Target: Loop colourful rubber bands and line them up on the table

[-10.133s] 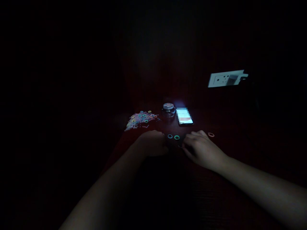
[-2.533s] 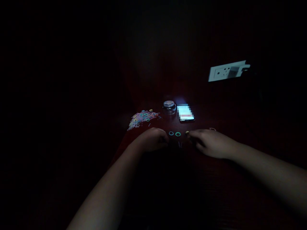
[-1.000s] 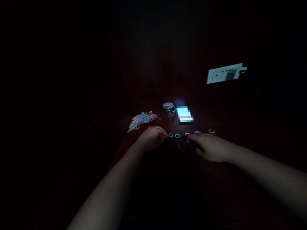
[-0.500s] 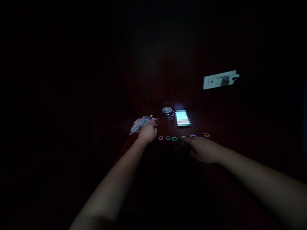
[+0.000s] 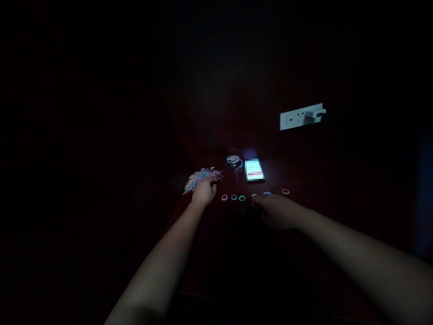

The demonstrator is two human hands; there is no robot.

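Observation:
Dim light falls on my left hand [image 5: 204, 192], which reaches over the near right edge of a pile of small pastel strips and rings [image 5: 199, 177]. Its index finger points forward with the thumb a little apart; the other fingers are hidden. My right hand [image 5: 275, 210] rests low on the table, its fingertips closed on a yellow hair tie [image 5: 254, 195] that they partly cover. Left of it lie a green hair tie [image 5: 241, 198], a blue one [image 5: 234, 197] and a pinkish one [image 5: 224, 197]. Behind the right hand are a lavender hair tie [image 5: 267, 193] and an orange one [image 5: 286, 192].
A lidded clear jar [image 5: 233, 162] stands at the back of the dark red table, beside a phone [image 5: 254, 170] with a lit, blurred screen. A wall socket plate [image 5: 301, 117] with a plug in it is at the upper right. Faint pale scraps [image 5: 242, 211] lie nearer me.
My left hand has left the row, uncovering the pinkish hair tie, and moved forward to the pile. My right hand stays at the yellow hair tie; the lavender one has come into sight. The view shifts slightly.

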